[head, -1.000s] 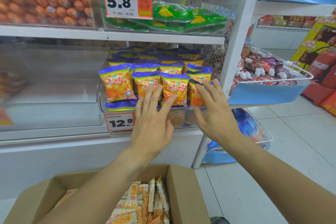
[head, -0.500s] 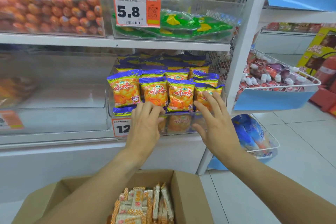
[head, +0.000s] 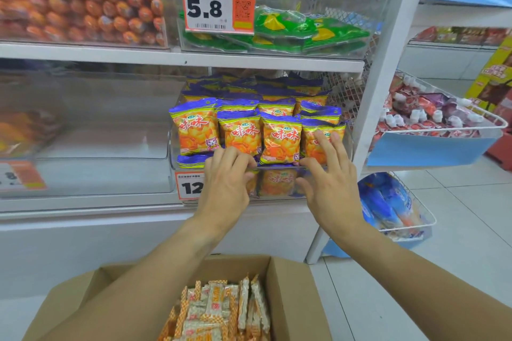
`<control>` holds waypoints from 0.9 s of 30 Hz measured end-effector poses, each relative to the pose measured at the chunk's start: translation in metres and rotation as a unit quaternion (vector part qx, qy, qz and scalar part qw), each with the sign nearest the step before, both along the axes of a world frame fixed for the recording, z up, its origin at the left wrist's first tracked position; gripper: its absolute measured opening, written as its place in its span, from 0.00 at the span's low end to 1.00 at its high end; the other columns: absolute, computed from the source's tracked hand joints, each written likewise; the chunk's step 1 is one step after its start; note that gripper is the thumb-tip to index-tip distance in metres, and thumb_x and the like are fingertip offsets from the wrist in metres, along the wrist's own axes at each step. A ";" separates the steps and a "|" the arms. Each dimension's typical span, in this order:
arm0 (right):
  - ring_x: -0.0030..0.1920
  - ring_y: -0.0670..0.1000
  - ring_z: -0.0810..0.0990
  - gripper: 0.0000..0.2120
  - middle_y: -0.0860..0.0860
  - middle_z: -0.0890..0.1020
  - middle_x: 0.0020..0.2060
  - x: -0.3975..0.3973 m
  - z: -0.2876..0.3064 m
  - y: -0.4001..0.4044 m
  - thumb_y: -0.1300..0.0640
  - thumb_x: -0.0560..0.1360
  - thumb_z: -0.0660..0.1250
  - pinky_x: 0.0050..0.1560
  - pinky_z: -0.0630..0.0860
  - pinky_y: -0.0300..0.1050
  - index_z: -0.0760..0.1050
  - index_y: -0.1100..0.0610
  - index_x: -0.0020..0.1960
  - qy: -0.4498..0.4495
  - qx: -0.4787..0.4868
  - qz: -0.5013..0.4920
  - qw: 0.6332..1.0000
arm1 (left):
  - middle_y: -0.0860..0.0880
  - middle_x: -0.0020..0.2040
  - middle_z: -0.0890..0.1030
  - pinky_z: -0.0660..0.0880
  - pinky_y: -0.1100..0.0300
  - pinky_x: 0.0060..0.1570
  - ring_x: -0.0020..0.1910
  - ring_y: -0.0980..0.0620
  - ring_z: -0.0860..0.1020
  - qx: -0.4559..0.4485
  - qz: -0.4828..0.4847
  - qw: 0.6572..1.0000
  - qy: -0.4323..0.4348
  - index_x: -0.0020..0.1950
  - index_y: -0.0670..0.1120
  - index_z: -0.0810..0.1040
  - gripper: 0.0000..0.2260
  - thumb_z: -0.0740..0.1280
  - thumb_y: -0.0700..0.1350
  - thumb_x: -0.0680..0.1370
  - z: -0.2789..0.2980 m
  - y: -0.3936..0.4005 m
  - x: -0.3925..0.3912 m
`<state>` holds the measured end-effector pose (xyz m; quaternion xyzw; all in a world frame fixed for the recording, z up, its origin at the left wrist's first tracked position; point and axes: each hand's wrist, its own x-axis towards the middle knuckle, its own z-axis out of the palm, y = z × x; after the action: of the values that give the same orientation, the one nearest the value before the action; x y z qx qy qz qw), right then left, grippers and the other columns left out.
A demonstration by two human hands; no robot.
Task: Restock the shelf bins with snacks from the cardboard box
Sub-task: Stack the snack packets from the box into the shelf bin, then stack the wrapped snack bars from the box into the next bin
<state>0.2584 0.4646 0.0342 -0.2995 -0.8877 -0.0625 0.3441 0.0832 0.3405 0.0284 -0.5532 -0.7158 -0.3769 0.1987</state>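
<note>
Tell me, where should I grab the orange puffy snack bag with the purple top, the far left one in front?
Probably pinch the orange snack bag by its flat purple top seal, coming from above and in front. It stands upright in the clear plastic bin, its top edge free, while neighbouring bags crowd its right side and the bin's front wall covers its bottom.

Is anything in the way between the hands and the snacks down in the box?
Nothing solid blocks them. Both hands, left hand and right hand, are up at the clear bin of orange bags. The cardboard box is open on top, its snack packs uncovered below the forearms.
</note>
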 end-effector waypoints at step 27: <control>0.68 0.61 0.72 0.29 0.57 0.65 0.69 -0.059 -0.146 -0.194 0.49 0.76 0.71 0.64 0.73 0.51 0.66 0.48 0.74 -0.346 -0.455 0.087 0.816 | 0.47 0.67 0.69 0.67 0.44 0.67 0.69 0.42 0.67 -0.434 0.085 0.851 -0.282 0.70 0.52 0.70 0.20 0.67 0.50 0.78 -0.164 -0.245 -0.019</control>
<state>0.1995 0.2707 -0.1115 -0.3019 -0.8977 0.2799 -0.1570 0.0644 0.0952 -0.1355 -0.3903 -0.8760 -0.1491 -0.2408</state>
